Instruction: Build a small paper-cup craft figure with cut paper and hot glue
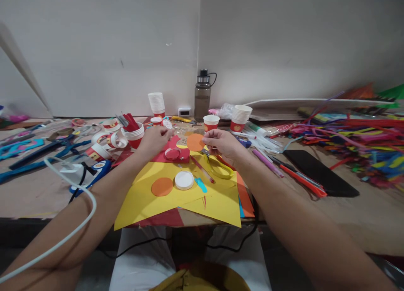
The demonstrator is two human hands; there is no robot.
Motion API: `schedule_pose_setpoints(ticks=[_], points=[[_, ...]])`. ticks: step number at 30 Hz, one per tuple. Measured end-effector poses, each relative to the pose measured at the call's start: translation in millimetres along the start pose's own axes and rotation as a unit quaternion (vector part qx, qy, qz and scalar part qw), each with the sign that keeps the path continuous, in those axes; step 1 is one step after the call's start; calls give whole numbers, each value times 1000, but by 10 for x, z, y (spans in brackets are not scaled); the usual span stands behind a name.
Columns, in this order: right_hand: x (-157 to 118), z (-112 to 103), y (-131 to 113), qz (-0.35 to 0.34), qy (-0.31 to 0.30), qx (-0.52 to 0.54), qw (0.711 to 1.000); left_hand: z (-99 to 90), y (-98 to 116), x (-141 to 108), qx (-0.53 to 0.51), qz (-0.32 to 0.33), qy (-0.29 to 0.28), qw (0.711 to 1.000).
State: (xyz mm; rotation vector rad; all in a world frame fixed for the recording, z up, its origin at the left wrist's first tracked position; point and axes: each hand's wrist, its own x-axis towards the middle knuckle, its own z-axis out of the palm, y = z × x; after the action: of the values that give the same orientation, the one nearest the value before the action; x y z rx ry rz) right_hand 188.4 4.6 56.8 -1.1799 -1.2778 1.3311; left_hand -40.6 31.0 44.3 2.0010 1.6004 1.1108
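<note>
Between the thumb and fingers of my right hand (pixel 221 143) is an orange paper circle (pixel 195 142), held by its right edge above the table. My left hand (pixel 158 139) has its fingers pinched together over the red paper (pixel 164 155); what they hold, if anything, is too small to make out. A small white patterned disc (pixel 167 123) is just beyond the left fingertips. Below my hands, yellow paper (pixel 132 202) bears a second orange circle (pixel 162 186), a white round lid (pixel 184 180) and a blue paper scrap (pixel 200 185). Yellow-handled scissors (pixel 221 173) lie under my right hand, beside a red pencil (pixel 203 171).
Paper cups (pixel 211 123) and a dark water bottle (pixel 202 99) stand at the back. A cup of red sticks (pixel 134 135) is behind my left forearm. On the right lie a black phone-like slab (pixel 320 173), an orange cutter (pixel 304 181) and colourful pipe cleaners (pixel 353 144). A white cable (pixel 91 211) crosses my left arm.
</note>
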Motion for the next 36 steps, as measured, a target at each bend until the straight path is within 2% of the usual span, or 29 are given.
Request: schedule_pose_setpoints(ticks=[1, 2, 4, 7, 11, 13, 14, 16, 18, 20, 24, 28, 33, 36], points=[[4, 9, 17, -7, -5, -3, 1000, 21, 43, -15, -112, -23, -21, 993], [9, 20, 39, -16, -12, -7, 1000, 50, 88, -37, -211, -44, -63, 975], [22, 48, 94, -42, -20, -25, 999, 119, 177, -99, -314, -57, -152, 936], [30, 88, 163, -87, -23, -77, 993, 203, 279, -202, -326, -46, -201, 922], [-8, 85, 124, -153, -17, -193, 969, 241, 305, -256, -343, -77, -189, 917], [-48, 46, 52, -193, 8, -297, 935, 240, 280, -239, -372, -105, -177, 905], [-71, 21, 15, -202, 19, -370, 907, 238, 264, -225, -384, -120, -170, 900], [-124, -28, -39, -173, 27, -526, 832, 231, 236, -197, -406, -139, -161, 889], [-179, -62, -49, -120, 16, -631, 767, 227, 218, -178, -418, -144, -154, 884], [-230, -74, -20, -84, -2, -669, 739, 229, 210, -174, -426, -143, -157, 879], [-288, -48, 64, -58, -35, -693, 718, 259, 212, -189, -459, -148, -167, 860], [-275, -34, 128, -59, -22, -695, 716, 288, 242, -204, -516, -137, -148, 833], [-208, -90, 203, -78, 21, -666, 742, 266, 277, -198, -541, -142, -118, 820], [-173, -133, 198, -145, 53, -607, 779, 251, 275, -191, -549, -135, -101, 818]])
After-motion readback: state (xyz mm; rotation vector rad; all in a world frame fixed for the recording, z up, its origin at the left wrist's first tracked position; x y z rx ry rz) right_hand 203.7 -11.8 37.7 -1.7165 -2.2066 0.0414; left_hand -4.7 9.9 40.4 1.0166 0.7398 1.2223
